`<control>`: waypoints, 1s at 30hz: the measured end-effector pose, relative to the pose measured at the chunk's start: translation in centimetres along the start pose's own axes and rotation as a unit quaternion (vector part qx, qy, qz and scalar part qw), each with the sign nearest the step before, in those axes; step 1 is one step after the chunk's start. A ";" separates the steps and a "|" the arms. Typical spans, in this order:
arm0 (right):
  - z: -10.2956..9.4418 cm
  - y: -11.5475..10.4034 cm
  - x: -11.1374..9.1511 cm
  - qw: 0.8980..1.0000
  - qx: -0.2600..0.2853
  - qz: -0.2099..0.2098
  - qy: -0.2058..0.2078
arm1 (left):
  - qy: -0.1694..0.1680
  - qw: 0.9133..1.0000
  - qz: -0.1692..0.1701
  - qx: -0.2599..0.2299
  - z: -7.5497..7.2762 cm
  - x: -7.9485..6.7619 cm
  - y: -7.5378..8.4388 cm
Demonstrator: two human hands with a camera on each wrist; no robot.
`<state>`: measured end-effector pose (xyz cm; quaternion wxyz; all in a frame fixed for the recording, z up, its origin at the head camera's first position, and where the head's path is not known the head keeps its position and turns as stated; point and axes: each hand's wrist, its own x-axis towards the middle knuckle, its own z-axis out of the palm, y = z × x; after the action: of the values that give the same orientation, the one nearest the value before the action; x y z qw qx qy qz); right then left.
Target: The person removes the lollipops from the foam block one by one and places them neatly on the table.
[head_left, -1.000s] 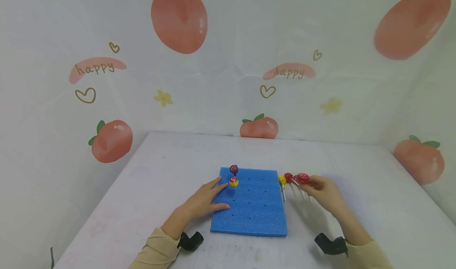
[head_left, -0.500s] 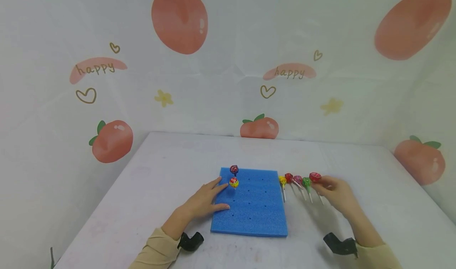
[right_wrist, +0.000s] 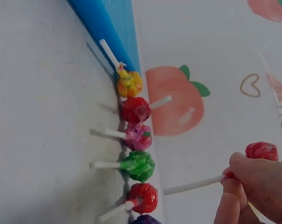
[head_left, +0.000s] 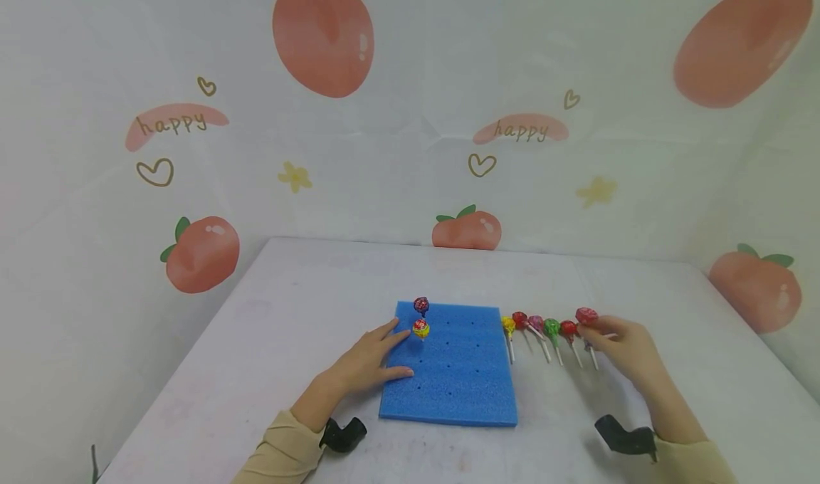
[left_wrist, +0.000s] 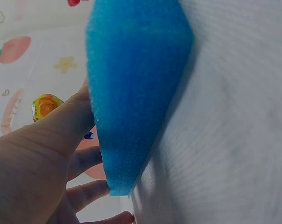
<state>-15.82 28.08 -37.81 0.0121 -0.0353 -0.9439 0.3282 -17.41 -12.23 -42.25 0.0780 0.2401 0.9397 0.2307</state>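
Note:
My left hand [head_left: 365, 359] lies on the left edge of a blue foam board [head_left: 461, 391] dotted with small holes, its fingers spread. In the left wrist view the fingers touch the side of the foam [left_wrist: 136, 93]. Two lollipops stand in the board by the fingertips: a dark red one [head_left: 421, 304] and a yellow-and-red one [head_left: 420, 328]. My right hand [head_left: 624, 349] pinches a pinkish-red lollipop [head_left: 586, 316] just under its head; its white stick [right_wrist: 194, 184] juts from the fingers in the right wrist view. It hovers over the row's right end.
Right of the board lies a row of lollipops: yellow [head_left: 508, 324], red [head_left: 519, 319], pink [head_left: 535, 322], green [head_left: 552, 327], another red [head_left: 568, 328], and a purple one [right_wrist: 145, 220] partly hidden. A printed cloth [head_left: 384, 149] hangs behind the white table [head_left: 307, 277].
My right hand has moved to the right along the row with the lollipop in its fingers, uncovering the green and the second red lollipop. The left hand has stayed still.

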 end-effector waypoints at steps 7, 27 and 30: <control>-0.4 0.9 0.1 1.000 0.000 0.013 -0.008 | -0.001 1.000 -0.003 -0.004 0.0 0.0 0.0; -1.3 3.4 0.8 0.996 0.008 0.080 -0.035 | -0.003 1.000 -0.007 -0.004 -0.3 -0.1 0.3; -1.4 3.6 0.9 0.995 0.006 0.090 -0.043 | -0.004 1.000 -0.006 -0.005 -0.3 -0.1 0.3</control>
<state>-16.40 31.83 -38.95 -0.0582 -0.1062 -0.9345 0.3346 -17.28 -12.19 -41.90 0.0844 0.2347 0.9398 0.2338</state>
